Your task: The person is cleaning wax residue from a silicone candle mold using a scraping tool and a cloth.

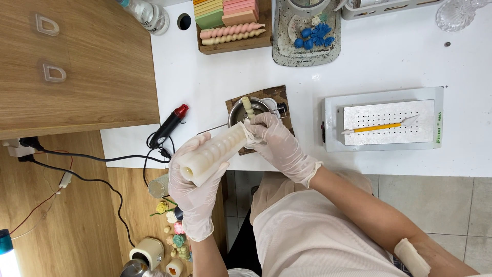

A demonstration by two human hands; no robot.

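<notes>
I hold a pale ribbed mould (212,152) in front of me, over the near edge of the white table (389,66). My left hand (196,184), in a white glove, is wrapped tight around its near end, fingers closed on it from below and the side. My right hand (277,141), gloved too, is closed on the far end of the mould, pinching at its tip. The mould lies slanted, its near end toward the left, its far end reaching over a small metal pot (246,110).

That pot stands on a dark wooden board (279,95), and a cream twisted candle (247,105) sticks up in it. To the left of the board lies a black heat gun with a red tip (169,124), its cable trailing off the table. To the right sits a grey perforated plate (382,123) with a yellow-handled tool (379,127) lying across it. At the far edge, a wooden tray (233,46) holds pink and cream twisted candles (231,32), and beside it a speckled tray (287,51) carries blue wax flowers (313,37).
</notes>
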